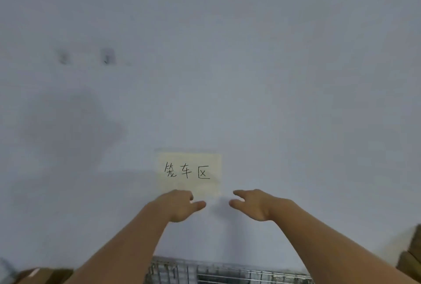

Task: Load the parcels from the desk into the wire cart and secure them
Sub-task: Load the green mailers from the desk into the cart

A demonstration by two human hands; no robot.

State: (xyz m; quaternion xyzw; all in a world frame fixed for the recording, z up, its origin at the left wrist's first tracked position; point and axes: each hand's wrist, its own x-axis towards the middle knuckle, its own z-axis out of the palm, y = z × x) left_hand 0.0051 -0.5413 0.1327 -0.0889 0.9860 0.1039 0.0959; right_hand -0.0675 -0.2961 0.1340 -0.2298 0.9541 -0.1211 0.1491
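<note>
Up in front of the wall, both hands are reaching out with nothing in them. The left hand is hanging with loose fingers, and the right hand is spreading open near the yellow note. Only the top of the wire cart is showing below, so I cannot tell how full it is. One brown box is sitting at the bottom left, beside the cart. More cardboard is peeking in at the right edge. Open room is lying between both arms.
</note>
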